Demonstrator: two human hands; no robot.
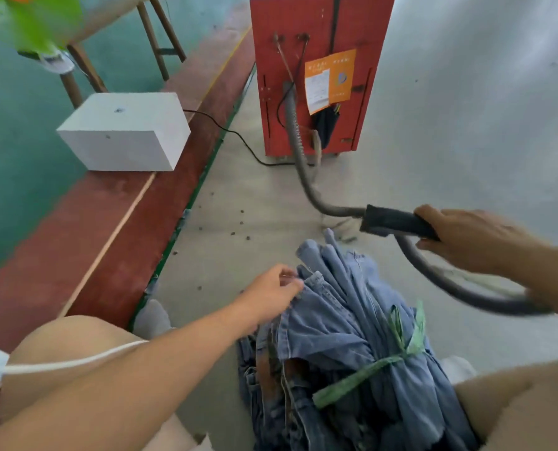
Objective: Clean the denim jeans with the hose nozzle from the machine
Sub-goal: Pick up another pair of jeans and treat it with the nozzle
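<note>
**Hose in the right hand, jeans bundle between the knees**

I take the red machine (320,76) as my landmark; left of it and nearer me I see a white block (124,131) on the red floor strip, with a black cable (238,138) running from behind the block to the machine's base; further left, wooden stool legs (154,34) on green floor.

Well below the machine and left of its line, the left hand (271,291) reaches in; its fingertips (295,281) are curled narrow, pinching the top edge of the denim jeans (342,330); the jeans lie as a bundle straight below the machine, on the grey floor between the person's knees, tied round with a green strap (368,369).

From the machine's front a grey hose (295,138) drops and bends right to the black hose nozzle (398,221); below and right of the machine the right hand (466,239) grips the nozzle's rear end, fingers wrapped round it; the nozzle hangs above the jeans, not touching them.
</note>
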